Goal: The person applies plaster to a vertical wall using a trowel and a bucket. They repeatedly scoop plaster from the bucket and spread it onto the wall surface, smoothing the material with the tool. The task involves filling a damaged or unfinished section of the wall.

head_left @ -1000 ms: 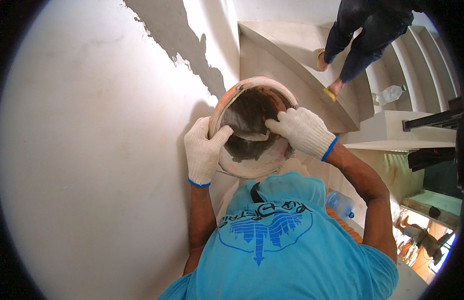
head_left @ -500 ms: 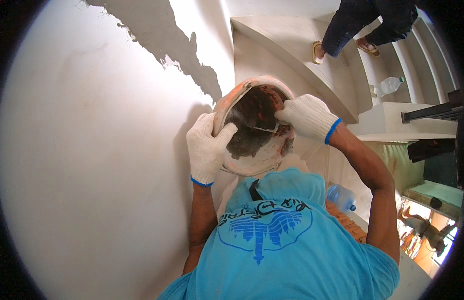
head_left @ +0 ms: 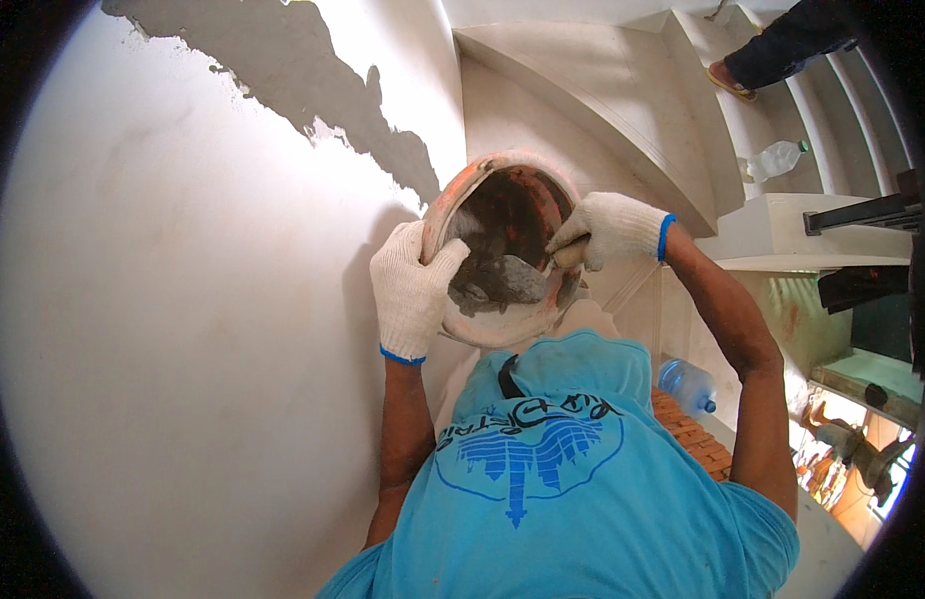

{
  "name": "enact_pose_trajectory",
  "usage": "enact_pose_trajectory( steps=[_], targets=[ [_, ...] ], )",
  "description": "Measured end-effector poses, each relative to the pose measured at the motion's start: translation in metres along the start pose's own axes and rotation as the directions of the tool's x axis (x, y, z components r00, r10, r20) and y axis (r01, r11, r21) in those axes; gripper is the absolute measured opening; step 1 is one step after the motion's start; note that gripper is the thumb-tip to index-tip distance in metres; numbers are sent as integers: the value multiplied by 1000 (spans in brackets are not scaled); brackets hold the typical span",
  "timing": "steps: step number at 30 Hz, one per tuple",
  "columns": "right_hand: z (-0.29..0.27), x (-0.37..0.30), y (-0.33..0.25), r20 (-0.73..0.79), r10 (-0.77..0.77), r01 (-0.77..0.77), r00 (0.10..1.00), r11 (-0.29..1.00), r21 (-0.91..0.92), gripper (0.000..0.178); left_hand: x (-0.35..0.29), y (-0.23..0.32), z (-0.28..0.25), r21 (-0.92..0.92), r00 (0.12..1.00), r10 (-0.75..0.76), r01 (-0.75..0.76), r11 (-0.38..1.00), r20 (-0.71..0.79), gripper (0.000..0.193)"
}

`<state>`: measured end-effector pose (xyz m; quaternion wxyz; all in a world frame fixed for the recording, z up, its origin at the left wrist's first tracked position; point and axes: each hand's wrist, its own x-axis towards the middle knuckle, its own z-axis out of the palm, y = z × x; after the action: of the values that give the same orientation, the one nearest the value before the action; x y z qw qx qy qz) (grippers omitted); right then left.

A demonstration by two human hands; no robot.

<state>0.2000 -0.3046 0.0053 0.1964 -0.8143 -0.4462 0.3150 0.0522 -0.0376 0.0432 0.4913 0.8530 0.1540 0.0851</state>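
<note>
A worn orange bucket (head_left: 502, 327), coated with dried pale mortar, tilts with its mouth toward me. My left hand (head_left: 411, 285), in a white knitted glove, is closed on its left rim with the thumb hooked inside. In my right hand (head_left: 614, 232), also gloved, is the handle of a trowel (head_left: 523, 280), whose grey blade lies inside the bucket. Dark grey wet mortar (head_left: 474, 297) clings to the bucket's inner wall near the blade. The bucket's deeper inside is in shadow.
A white wall (head_left: 203, 329) on the left bears a grey mortar patch (head_left: 313, 85). Curved stairs (head_left: 592, 95) rise at the far right, with a clear bottle (head_left: 778, 160) and a person's leg (head_left: 782, 52) on them. A blue water jug (head_left: 686, 385) stands beside stacked bricks (head_left: 694, 435).
The trowel's blade has turned to show its flat face, and my right hand has tipped downward. My left hand keeps its hold. The person on the stairs has moved farther right.
</note>
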Motion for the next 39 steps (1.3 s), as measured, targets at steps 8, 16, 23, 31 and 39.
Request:
enact_pose_trajectory(
  steps=[8,16,23,31,39],
  targets=[
    [20,-6,7,198,201,-274,959,829,487,57,8,-9,4,42,996,-82,83,996,-26,29],
    [49,-32,26,65,154,-137,986,519,843,61,9,-5,-6,-36,985,-143,140,989,-100,29],
    [57,-57,19,-99,203,-26,974,536,844,36,2,-19,-6,-149,984,-102,80,986,-145,25],
    [50,-56,-6,-106,122,68,987,280,958,64,8,-23,-3,-305,965,-201,144,941,-165,21],
    [46,-62,-31,-122,120,105,985,136,985,76,-9,-17,-11,-406,953,-203,98,908,-223,18]
  ],
)
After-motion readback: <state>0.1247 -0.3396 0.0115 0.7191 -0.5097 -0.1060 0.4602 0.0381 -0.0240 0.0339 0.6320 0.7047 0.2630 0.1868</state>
